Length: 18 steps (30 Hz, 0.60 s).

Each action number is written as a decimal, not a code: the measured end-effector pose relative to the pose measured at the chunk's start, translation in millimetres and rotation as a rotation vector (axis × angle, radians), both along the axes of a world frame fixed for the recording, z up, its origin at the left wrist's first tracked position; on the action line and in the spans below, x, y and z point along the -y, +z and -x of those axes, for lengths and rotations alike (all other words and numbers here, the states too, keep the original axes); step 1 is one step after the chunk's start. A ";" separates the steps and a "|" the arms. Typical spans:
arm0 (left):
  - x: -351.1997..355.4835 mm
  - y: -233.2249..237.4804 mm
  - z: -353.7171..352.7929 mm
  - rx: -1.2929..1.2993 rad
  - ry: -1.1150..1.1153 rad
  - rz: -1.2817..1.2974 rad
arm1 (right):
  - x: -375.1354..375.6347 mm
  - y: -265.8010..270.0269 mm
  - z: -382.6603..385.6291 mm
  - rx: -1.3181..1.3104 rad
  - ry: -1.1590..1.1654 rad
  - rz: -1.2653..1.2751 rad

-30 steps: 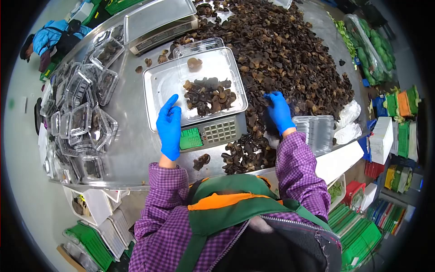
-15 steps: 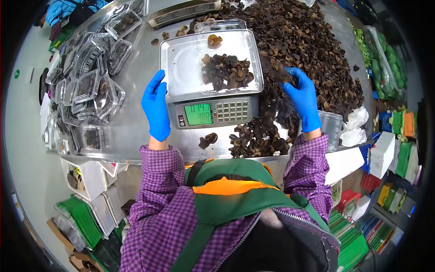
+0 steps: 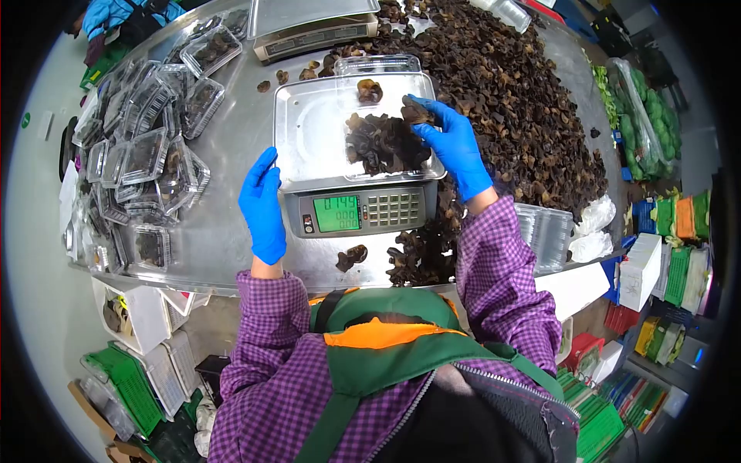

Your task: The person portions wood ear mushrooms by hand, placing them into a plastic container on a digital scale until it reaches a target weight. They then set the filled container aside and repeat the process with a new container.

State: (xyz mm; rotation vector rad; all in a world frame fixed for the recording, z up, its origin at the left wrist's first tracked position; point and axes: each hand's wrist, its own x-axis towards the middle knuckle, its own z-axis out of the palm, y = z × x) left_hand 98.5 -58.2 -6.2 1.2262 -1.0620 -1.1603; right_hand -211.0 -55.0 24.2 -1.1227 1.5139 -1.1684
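My right hand (image 3: 454,143), in a blue glove, pinches a dark brown wood ear mushroom (image 3: 417,113) over the right side of the scale's metal pan (image 3: 309,116). Just below it lies a heap of wood ear mushrooms (image 3: 382,145), which appears to sit in a clear plastic tray. A single lighter piece (image 3: 370,91) rests farther back on the pan. Beside the pan's left edge, my gloved left hand (image 3: 264,212) is open and empty, fingers pointing up. The digital scale (image 3: 363,212) shows 0.149 on its green display.
Filled clear plastic boxes (image 3: 147,154) are piled on the left of the metal table. A large mound of wood ear mushrooms (image 3: 509,100) covers the right. A second scale (image 3: 315,31) stands behind; stacked empty trays (image 3: 544,231) are at the right front. A person's blue sleeve (image 3: 116,27) shows top left.
My right hand has moved left from the mound to above the heap on the scale, carrying wood ear mushroom. The display went from 0.147 to 0.149. My left hand stays by the pan.
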 end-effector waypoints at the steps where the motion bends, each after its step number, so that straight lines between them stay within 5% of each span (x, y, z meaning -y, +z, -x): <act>1: 0.0 0.0 -0.9 -0.004 0.005 -0.008 | 0.7 -1.1 1.4 -0.001 0.003 0.001; 7: 1.6 -0.3 1.8 0.036 -0.006 -0.039 | -5.3 -8.1 -4.0 -0.401 -0.006 0.261; 8: 1.2 2.0 3.7 0.036 -0.011 -0.038 | -7.6 -0.3 -5.7 -0.246 0.024 0.072; 18: -0.6 10.3 8.0 0.012 0.002 -0.042 | -11.6 12.9 15.5 -0.014 -0.090 0.206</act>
